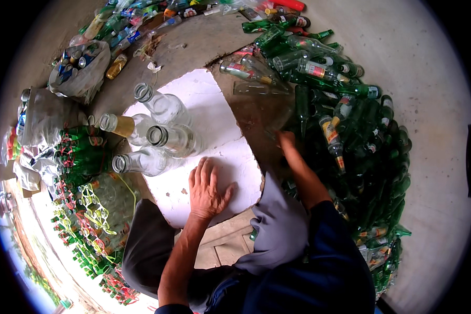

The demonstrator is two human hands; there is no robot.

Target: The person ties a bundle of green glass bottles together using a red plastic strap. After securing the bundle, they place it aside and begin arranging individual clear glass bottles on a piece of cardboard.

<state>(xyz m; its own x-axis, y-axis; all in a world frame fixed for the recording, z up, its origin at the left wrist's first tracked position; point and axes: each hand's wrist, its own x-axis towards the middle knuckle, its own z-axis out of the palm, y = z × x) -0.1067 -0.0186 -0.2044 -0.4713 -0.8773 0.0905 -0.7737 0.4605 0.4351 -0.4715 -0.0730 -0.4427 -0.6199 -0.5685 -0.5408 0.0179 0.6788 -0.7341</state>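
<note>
My left hand (208, 192) lies flat on a worn white board (214, 115), fingers stretched out and nothing in them. Beyond it on the board stand several clear glass bottles, among them one with a dark-looking mouth (175, 140), a taller one at the back (165, 107) and one with a tan neck label (124, 125). To the right of the board my right hand (286, 141) reaches low beside the bottle pile. Its fingers are curled round the neck of a clear glass bottle (272, 116), which is smeared and faint against the brown floor.
A large heap of green glass bottles (366, 157) fills the right side, with clear bottles (254, 73) at its near-left edge. Tied bundles of green bottles (81, 152) stand at left. A bag of cans (83, 68) and scattered plastic bottles (125, 36) lie farther back.
</note>
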